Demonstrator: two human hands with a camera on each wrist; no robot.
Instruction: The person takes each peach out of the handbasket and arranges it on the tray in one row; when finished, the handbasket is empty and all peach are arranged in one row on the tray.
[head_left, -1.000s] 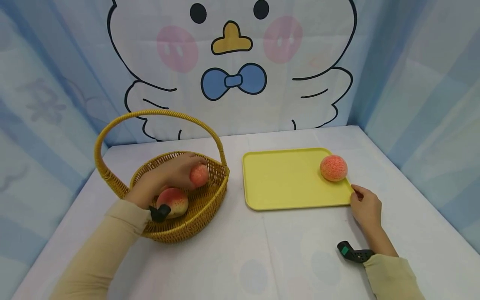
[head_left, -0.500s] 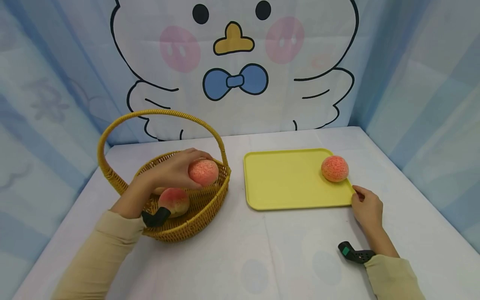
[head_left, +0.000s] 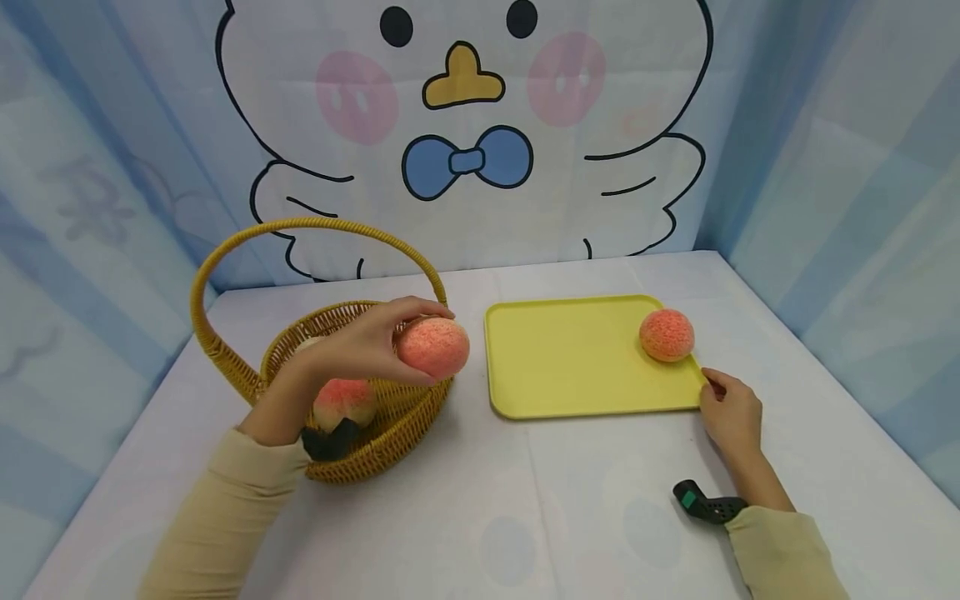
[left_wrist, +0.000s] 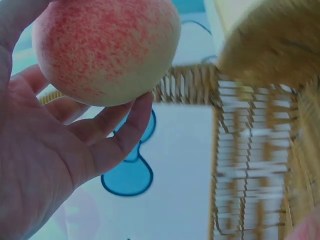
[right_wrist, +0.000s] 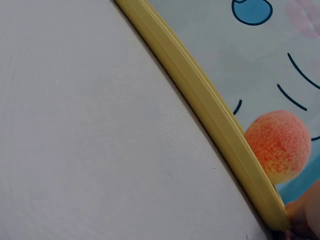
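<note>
The held peach [head_left: 433,347] has shifted rightward, the left hand [head_left: 363,346] curled round it above the right rim of the basket [head_left: 401,437]; the right hand [head_left: 733,414] pinches the corner of the tray [head_left: 562,362] — a slack grip might drop the one, a tug roll the resting peach [head_left: 667,335].

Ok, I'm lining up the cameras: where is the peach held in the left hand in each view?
Head: held peach, just left of and below center.
Left wrist: held peach, top left, cut off above.
Right wrist: not in it; that's the tray peach.
Shared landmark: the blue bow tie, in all three.
</note>
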